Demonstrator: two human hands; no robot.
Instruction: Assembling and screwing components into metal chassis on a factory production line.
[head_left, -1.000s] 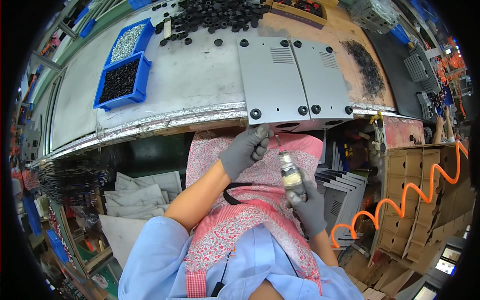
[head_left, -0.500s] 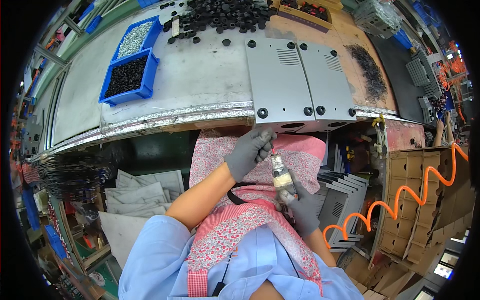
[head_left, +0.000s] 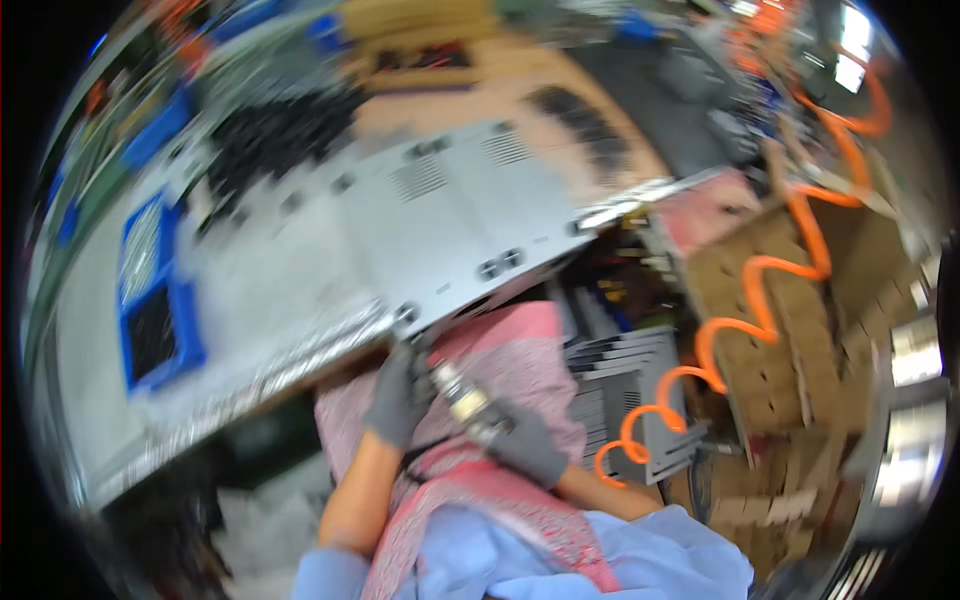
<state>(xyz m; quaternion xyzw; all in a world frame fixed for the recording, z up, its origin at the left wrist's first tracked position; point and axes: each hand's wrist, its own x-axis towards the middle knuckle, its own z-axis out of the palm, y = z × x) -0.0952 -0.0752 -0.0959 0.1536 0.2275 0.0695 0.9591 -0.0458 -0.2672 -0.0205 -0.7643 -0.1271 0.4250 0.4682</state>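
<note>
My right hand (head_left: 528,443), in a grey glove, is wrapped round a powered screwdriver (head_left: 466,399) with a pale, taped barrel. The tool slants up and left, and a small red part shows at its tip. My left hand (head_left: 398,392), gloved too, is closed beside that tip, below the table's front edge; whatever its fingers pinch is too blurred to make out. Just beyond lie two grey metal panels (head_left: 446,235) side by side, with vent slots and round black feet near their corners. The nearest black foot (head_left: 405,312) sits close to my left fingertips.
Two blue bins (head_left: 190,330) stand on the left of the table, with a dark heap of black feet (head_left: 275,140) farther back. An orange coiled hose (head_left: 705,350) hangs at the right before cardboard dividers (head_left: 770,370). More grey panels (head_left: 655,410) are stacked below the table.
The whole view has swung to the right and blurred, so the table now slants. My hands still meet at the screwdriver's tip, which sits nearer the panels' front edge.
</note>
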